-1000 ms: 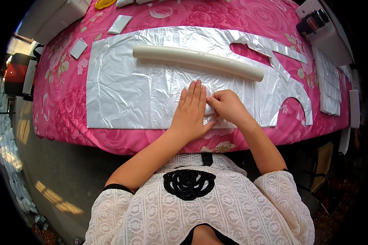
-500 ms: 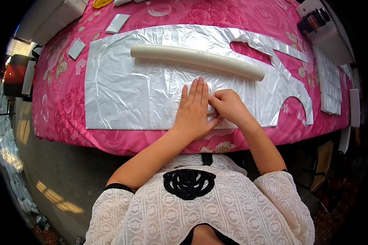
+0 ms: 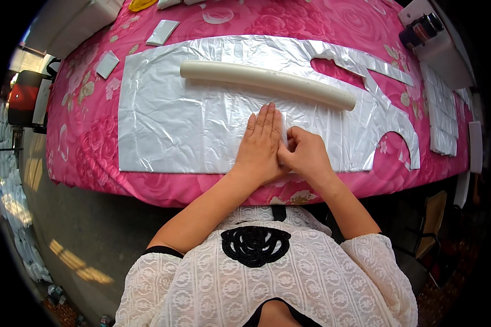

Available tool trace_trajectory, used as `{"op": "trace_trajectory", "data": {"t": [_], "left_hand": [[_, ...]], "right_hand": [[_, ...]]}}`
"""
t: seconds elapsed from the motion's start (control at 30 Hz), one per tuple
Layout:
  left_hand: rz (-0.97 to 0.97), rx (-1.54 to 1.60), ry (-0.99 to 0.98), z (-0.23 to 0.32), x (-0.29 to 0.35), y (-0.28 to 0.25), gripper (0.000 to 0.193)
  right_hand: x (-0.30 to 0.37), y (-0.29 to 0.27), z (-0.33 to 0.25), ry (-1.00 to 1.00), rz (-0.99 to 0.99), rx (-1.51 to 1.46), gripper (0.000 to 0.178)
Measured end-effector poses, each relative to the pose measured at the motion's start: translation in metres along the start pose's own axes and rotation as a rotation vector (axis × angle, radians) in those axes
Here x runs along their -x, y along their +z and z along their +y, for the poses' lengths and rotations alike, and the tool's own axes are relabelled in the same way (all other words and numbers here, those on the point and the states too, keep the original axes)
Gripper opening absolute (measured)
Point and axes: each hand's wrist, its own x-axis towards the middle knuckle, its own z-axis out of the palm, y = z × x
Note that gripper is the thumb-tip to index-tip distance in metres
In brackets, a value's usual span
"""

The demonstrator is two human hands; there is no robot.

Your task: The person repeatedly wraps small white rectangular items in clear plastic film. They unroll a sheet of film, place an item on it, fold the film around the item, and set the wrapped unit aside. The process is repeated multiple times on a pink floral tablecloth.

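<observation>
A shiny white plastic apron [image 3: 163, 120] lies spread across the table, its cut-out openings toward the right. Across its upper part rests a pale, slightly curved-looking tube [image 3: 267, 82]. My left hand [image 3: 259, 150] presses down with fingers stretched out, covering most of a small folded piece of white plastic [image 3: 284, 126] on the apron. Close against it, my right hand [image 3: 308, 155] is closed in a pinch at the right edge of that folded plastic. The fingertips and much of the folded piece are hidden.
Pink floral cloth [image 3: 87, 136] covers the table. Two small folded white packets, one being this packet [image 3: 107, 64], lie at the left. A stack of folded white plastic [image 3: 439, 109] sits at the right, below a dark bottle [image 3: 420, 30]. A white box [image 3: 73, 22] stands far left.
My right hand has shifted slightly down and closer to my left hand, its fingers curling at the folded plastic's edge. The left hand remains pressed flat. The whole view has shifted slightly.
</observation>
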Motion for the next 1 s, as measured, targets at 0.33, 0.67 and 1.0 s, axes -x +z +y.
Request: {"op": "trace_trajectory", "data": {"t": [0.33,0.67,1.0], "left_hand": [[-0.015,0.043,-0.005,0.002,0.002,-0.005,0.098],[0.065,0.781,-0.119,-0.007,0.097,-0.046,0.033],[-0.089,1.425,-1.045,-0.009,0.180,-0.053,0.025]], "right_hand": [[0.014,-0.026,0.007,0.083,0.025,0.197,0.014],[-0.010,0.017,-0.010,-0.626,0.175,0.238,0.037],[0.038,0.088,-0.039,-0.574,-0.230,0.025,0.059]]}}
